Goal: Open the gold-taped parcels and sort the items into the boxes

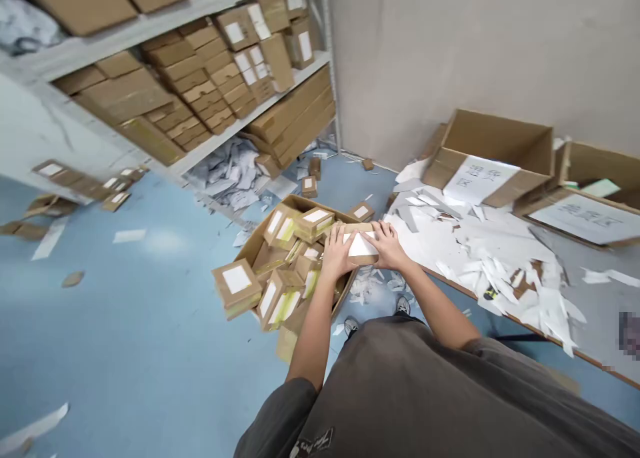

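Observation:
Between both hands I hold a small cardboard box (363, 246) with a white label on its face. My left hand (338, 253) grips its left end, fingers over the top edge and thumb across the label. At the other end my right hand (389, 246) is closed on it the same way. Just left of and below it stands a large open carton (257, 235), heaped with small labelled boxes, some with yellow tape. One labelled box (237, 287) lies at the carton's near left side. The underside of the held box is hidden.
A table (600, 305) at the right bears paper scraps (500, 271) and two open cartons with handwritten signs, a nearer one (580, 219) and a farther one (495, 138). Shelving (210, 145) stacked with boxes stands at the back left. Crumpled paper (227, 175) lies beneath it.

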The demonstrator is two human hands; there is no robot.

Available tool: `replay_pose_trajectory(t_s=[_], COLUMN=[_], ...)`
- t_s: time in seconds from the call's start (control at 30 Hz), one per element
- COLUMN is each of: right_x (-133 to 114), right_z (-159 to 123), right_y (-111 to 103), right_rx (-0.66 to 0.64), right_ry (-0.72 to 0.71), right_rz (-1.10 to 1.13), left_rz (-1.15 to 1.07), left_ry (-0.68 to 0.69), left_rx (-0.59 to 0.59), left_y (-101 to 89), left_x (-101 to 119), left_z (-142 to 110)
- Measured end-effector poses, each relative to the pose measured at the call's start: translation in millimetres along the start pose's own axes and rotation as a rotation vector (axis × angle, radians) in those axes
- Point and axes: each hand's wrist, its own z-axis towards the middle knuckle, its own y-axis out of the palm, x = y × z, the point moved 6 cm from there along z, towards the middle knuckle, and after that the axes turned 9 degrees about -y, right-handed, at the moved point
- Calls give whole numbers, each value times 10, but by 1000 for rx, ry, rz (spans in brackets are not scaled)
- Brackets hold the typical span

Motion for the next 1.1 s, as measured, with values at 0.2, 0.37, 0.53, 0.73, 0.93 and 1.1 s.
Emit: replay_pose_trajectory(t_s=[0.2,0.37,0.53,0.73,0.93,1.1], right_x=[1108,2036,2832,3285,3380,3597], right_z=[-1225,-2239,-2806,-3129,-3213,-3320], right_y=[-242,-109,366,960,1009,1021], right_rx=[58,67,-28,-170,-38,232], right_ry=[302,547,752,891,916,1101], right_rz=[-21,15,114,293,366,750], left_rz=[31,57,104,152,47,-184], left_ry=[299,465,448,279,209,71], left_rx=[-98,-250,-460,-628,-541,-335], left_y=[482,1197,2097,2807,2710,2400], left_x=[1464,2728,3518,3708,3601,3434], left_z=[781,1354,1692,1659,1684,1726])
